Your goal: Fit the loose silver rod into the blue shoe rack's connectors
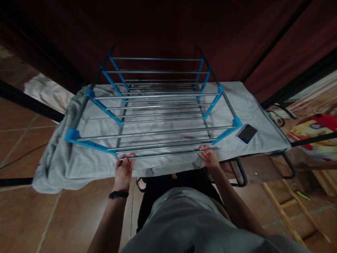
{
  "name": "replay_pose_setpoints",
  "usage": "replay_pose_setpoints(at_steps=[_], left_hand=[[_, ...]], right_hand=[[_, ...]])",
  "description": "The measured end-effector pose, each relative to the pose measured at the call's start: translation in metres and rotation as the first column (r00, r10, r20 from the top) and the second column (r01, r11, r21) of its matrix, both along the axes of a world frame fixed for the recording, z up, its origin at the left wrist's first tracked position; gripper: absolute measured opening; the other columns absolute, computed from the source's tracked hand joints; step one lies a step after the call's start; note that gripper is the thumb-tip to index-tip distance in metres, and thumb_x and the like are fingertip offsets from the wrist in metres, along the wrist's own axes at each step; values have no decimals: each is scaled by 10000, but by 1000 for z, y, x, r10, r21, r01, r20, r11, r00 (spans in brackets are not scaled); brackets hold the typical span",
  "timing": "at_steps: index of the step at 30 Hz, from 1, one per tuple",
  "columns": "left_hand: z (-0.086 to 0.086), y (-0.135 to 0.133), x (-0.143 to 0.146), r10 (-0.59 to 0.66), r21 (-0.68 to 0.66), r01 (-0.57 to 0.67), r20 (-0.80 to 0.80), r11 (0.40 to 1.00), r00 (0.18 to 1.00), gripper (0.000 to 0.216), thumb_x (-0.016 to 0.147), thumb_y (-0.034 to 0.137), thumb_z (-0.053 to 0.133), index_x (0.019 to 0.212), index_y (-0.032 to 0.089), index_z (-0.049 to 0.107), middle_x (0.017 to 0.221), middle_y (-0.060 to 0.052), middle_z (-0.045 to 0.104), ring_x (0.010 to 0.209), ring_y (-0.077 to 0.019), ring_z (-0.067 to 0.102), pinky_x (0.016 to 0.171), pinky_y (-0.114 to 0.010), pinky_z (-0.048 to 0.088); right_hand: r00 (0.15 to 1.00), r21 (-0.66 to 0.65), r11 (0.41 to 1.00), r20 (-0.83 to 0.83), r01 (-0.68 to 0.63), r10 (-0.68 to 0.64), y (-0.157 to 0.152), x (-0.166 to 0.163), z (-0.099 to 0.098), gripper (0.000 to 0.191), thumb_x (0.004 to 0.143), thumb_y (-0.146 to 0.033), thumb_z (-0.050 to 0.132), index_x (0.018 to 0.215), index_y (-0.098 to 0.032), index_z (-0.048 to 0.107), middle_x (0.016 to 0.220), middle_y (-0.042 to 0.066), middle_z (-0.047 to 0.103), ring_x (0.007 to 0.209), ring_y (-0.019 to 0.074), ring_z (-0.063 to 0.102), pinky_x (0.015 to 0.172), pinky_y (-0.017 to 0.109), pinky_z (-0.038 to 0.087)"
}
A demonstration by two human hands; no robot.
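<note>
A grey metal rod lies crosswise at the near side of the rack, held level between both hands. My left hand, with a dark band on the wrist, pinches its left end. Close to the rod's right end, my right hand has its fingers closed around it. Just beyond stands a rack of grey tubes joined by blue plastic brackets, with several crossbars in tiers. The blue bracket at its near right corner is close to my right hand. Whether the rod touches the rack is unclear.
The rack rests on a grey blanket spread over a narrow black-framed bed. A phone lies right of the rack. Dark red panels rise behind. At right are a colourful bag and a wooden frame on the tiled floor.
</note>
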State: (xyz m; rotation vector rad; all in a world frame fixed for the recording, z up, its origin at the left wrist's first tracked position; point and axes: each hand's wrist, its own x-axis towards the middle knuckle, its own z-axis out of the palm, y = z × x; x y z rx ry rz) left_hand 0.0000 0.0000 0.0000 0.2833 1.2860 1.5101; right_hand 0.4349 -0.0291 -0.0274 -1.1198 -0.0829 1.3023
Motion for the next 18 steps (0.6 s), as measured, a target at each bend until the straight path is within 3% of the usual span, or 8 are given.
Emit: replay_pose_setpoints(at_steps=[5, 18], left_hand=[[0, -3, 0, -38, 31, 39, -46, 999, 998, 238, 829, 111, 613, 1014, 252, 568, 885, -8, 713, 923, -150, 702, 881, -326, 544], [-9, -5, -5, -74, 123, 82, -68, 989, 995, 273, 779, 167, 689, 1007, 230, 554, 910, -22, 715, 942, -176, 699, 937, -397, 521]], right_hand=[[1000, 8, 1000, -10, 8, -8, 0, 1, -4, 132, 712, -169, 608, 824, -238, 620, 813, -9, 748, 755, 139, 715, 734, 298, 597], [1000, 67, 998, -1, -2, 2, -3, 0, -5, 155, 694, -198, 647, 841, -243, 631, 841, -12, 757, 785, 136, 724, 782, 281, 593]])
